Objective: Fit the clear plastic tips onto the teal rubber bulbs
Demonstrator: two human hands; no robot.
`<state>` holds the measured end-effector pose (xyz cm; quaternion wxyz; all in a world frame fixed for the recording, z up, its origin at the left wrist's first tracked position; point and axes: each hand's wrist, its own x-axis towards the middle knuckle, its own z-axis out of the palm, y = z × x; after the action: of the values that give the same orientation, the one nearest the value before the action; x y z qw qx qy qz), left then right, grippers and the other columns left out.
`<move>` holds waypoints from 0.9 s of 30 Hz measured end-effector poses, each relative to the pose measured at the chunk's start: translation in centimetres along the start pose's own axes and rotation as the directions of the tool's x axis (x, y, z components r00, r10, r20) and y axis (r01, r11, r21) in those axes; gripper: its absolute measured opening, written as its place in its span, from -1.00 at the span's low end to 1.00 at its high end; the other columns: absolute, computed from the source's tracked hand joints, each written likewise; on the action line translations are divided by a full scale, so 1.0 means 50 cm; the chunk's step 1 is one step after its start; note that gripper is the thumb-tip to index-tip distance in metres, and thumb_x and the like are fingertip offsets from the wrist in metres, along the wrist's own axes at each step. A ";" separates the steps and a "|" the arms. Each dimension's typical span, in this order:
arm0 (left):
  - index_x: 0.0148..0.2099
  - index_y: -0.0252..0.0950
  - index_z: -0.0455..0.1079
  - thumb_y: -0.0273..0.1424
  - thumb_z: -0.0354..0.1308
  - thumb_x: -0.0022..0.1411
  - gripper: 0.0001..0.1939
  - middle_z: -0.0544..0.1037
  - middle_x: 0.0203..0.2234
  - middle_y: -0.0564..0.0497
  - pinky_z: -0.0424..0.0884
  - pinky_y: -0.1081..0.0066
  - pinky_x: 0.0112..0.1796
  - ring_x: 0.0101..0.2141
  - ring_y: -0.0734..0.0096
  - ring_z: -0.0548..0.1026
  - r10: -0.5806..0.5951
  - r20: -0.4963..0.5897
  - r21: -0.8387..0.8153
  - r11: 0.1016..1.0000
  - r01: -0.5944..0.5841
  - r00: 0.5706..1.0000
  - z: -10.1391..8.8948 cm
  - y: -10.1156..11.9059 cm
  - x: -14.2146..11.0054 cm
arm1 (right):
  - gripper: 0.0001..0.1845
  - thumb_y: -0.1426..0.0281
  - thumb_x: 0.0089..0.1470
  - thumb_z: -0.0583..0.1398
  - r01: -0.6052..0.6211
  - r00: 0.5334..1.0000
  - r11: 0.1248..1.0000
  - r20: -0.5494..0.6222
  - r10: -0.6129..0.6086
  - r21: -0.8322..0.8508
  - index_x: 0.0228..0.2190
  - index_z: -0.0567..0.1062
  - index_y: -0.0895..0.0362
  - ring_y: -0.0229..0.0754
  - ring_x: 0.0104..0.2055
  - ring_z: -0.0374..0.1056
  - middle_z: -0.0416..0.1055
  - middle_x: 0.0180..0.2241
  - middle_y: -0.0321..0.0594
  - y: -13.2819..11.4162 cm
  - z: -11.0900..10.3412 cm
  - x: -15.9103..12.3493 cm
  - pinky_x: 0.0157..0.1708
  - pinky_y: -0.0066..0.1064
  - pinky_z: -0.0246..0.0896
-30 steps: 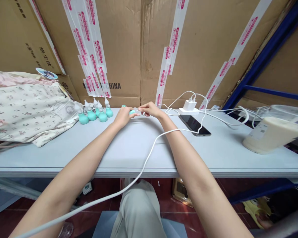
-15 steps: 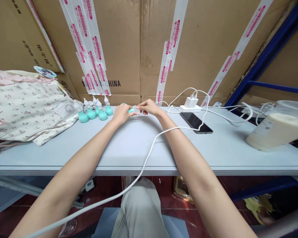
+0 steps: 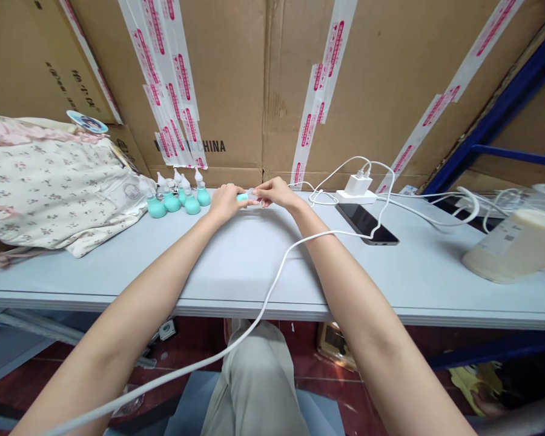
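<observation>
My left hand (image 3: 226, 203) is closed around a teal bulb nasal aspirator (image 3: 242, 197), just above the far middle of the table. Only a small part of the teal bulb shows between the fingers. At its right end, the fingertips of my right hand (image 3: 276, 192) pinch a clear piece, partly hidden by the fingers. The two hands almost meet. Left of them, several like aspirators (image 3: 191, 204) stand upright in a cluster, with teal bulbs and clear, pointed nozzles.
A floral cloth bag (image 3: 59, 188) lies at the left. To the right are a phone (image 3: 367, 224), a white charger (image 3: 358, 183) on a power strip and a tub of beige contents (image 3: 513, 245). A white cable (image 3: 272, 287) crosses over my right forearm. Cardboard (image 3: 236, 79) walls the back.
The view has turned slightly, so the table's things appear shifted. Both hands stay together at the aspirator, and a little more of its teal part shows between them.
</observation>
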<state>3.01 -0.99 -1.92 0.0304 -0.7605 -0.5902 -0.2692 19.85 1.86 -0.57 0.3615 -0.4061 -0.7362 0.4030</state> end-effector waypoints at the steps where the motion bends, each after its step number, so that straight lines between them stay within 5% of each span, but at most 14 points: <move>1: -0.42 -0.26 0.54 0.07 0.06 0.09 -0.50 0.53 -0.54 -0.08 0.17 0.39 -0.36 -0.41 0.26 0.43 -0.017 -0.016 -0.013 1.000 0.017 1.000 -0.002 0.000 0.001 | -0.79 0.36 -0.04 0.30 -0.001 1.000 1.000 -0.009 0.002 0.024 -0.46 0.56 0.30 -0.42 -0.67 0.27 0.34 -0.74 -0.34 -0.003 0.002 -0.001 -0.54 -0.58 0.32; 14: -0.20 -0.28 0.55 0.04 0.12 0.07 -0.49 0.56 -0.39 -0.18 0.22 0.35 -0.26 -0.24 0.09 0.46 0.017 0.020 0.046 0.999 -0.018 1.000 -0.008 0.000 -0.001 | -0.75 0.32 -0.05 0.31 0.031 0.998 0.999 0.051 -0.029 -0.034 -0.47 0.57 0.32 -0.42 -0.68 0.24 0.39 -0.69 -0.26 -0.002 0.004 0.002 -0.53 -0.51 0.33; 20: -0.30 -0.29 0.52 0.10 0.06 0.07 -0.46 0.56 -0.46 -0.11 0.27 0.36 -0.26 -0.32 0.18 0.49 0.014 -0.042 -0.128 0.992 -0.020 0.999 0.005 -0.007 0.007 | -0.64 0.19 -0.01 0.26 0.077 0.997 0.994 -0.008 -0.077 -0.077 -0.35 0.55 0.27 -0.41 -0.66 0.28 0.45 -0.55 -0.23 0.004 0.003 0.004 -0.55 -0.52 0.30; 23: -0.35 -0.32 0.46 0.15 -0.15 0.17 -0.35 0.54 -0.50 -0.08 0.32 0.39 -0.30 -0.42 0.32 0.48 0.052 -0.024 -0.423 0.905 -0.057 0.998 0.016 -0.003 0.015 | -0.53 0.10 0.08 0.15 0.100 0.987 0.988 -0.117 -0.114 -0.119 -0.08 0.44 0.15 -0.37 -0.61 0.33 0.47 -0.47 -0.27 0.002 0.003 0.007 -0.50 -0.50 0.29; 27: -0.22 -0.35 0.41 0.20 -0.50 0.18 -0.15 0.53 -0.51 -0.08 0.39 0.39 -0.38 -0.51 0.37 0.49 -0.120 0.036 -0.771 0.628 0.104 0.992 0.023 0.010 0.031 | -0.44 0.04 0.19 -0.04 0.122 0.931 0.986 -0.332 -0.153 -0.112 0.15 0.18 -0.02 -0.27 -0.34 0.42 0.48 -0.26 -0.25 -0.009 0.014 0.014 -0.28 -0.42 0.31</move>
<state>4.12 0.65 -2.07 -0.3081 -0.6601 -0.4644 -0.5037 18.83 2.11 -0.33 0.4917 -0.4326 -0.7069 0.2672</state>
